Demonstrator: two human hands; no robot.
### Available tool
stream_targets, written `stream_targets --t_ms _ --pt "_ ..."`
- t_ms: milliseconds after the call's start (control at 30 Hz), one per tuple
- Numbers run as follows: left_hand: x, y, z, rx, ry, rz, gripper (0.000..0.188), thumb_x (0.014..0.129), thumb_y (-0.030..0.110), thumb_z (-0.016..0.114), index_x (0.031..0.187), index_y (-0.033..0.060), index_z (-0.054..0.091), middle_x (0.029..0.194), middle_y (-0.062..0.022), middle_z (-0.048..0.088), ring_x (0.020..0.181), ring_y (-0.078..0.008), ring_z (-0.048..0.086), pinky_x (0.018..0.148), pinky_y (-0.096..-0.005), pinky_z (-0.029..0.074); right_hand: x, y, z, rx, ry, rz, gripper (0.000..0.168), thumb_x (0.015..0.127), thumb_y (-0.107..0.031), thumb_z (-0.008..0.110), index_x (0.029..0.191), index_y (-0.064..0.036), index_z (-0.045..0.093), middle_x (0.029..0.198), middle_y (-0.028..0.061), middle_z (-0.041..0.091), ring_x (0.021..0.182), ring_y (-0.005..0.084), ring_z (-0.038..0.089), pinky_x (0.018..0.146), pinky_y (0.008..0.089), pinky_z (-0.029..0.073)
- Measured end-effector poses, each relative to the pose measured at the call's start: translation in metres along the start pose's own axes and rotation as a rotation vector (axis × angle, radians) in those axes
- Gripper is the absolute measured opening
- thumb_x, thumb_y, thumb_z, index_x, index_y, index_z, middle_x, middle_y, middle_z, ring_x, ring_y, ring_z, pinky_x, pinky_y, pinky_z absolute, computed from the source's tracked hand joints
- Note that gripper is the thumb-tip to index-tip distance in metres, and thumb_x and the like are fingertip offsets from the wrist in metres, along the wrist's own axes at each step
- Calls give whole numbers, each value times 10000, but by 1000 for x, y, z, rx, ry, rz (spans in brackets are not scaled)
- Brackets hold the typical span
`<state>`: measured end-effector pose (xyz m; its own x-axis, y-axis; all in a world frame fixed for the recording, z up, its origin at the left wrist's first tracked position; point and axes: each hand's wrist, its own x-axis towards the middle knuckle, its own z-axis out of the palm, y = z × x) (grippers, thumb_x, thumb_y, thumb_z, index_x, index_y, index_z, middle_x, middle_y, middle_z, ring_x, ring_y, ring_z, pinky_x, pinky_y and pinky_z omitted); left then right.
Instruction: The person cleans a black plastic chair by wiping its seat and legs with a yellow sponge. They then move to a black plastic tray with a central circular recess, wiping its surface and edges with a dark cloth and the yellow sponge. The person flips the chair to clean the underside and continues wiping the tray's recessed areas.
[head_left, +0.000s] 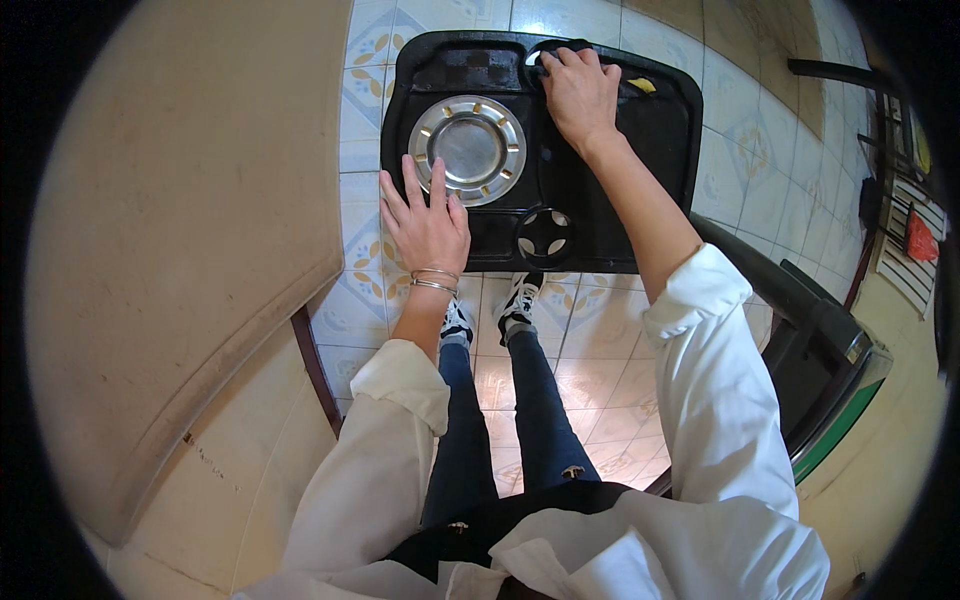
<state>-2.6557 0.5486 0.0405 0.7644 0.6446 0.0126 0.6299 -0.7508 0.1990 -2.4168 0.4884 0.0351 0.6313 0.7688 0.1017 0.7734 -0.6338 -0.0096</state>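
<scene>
A black plastic tray table (480, 241) with moulded recesses lies before me. On its left part rests a round metal ashtray (470, 150) with notches around its rim. My left hand (427, 217) is spread, its fingertips over the ashtray's lower left rim; whether they touch it I cannot tell. My right hand (579, 94) is at the far edge, fingers curled down by the upper cup recess; something dark shows under the fingertips, and I cannot tell if it is held. The lower round cup holder (544, 238) has openings in its bottom. A small yellow piece (642, 85) lies right of my right hand.
A large brown panel (202, 135) stands at the left. Patterned floor tiles (600, 330) surround my shoes. To the right are a black object with a green side (840, 431), a dark frame, and a rack (911, 247) with a red plastic item (921, 238).
</scene>
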Motion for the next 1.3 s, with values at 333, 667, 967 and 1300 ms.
stream_targets --t_ms 333,667,967,1300 --pt "6 0 -6 -5 -36 -40 454 819 183 498 1273 182 485 1426 -125 300 1296 -433 236 1021 -522 263 -7 18 -19 201 -236 -159 329 813 -103 502 1131 -97 589 1069 36 599 1078 223 500 845 456 340" --pt "9 2 -5 -28 -44 -36 450 816 177 495 1266 175 490 1426 -126 299 1305 -431 221 1028 -514 262 0 20 -13 384 -286 -17 507 796 -14 465 1290 -77 364 1238 79 518 1163 250 460 868 490 290" --pt "7 2 -4 -6 -27 -22 450 812 168 498 1262 174 493 1417 -131 312 1295 -441 232 1011 -522 290 11 26 -26 381 -555 -180 433 791 18 426 1204 -112 440 1277 55 467 1215 214 396 903 449 263" --pt "9 2 -2 -29 -32 -11 459 803 163 496 1262 171 486 1416 -132 311 1295 -440 235 1017 -521 282 15 41 -29 388 -587 -181 414 781 38 380 1140 -139 487 1143 19 575 1129 217 464 885 410 308"
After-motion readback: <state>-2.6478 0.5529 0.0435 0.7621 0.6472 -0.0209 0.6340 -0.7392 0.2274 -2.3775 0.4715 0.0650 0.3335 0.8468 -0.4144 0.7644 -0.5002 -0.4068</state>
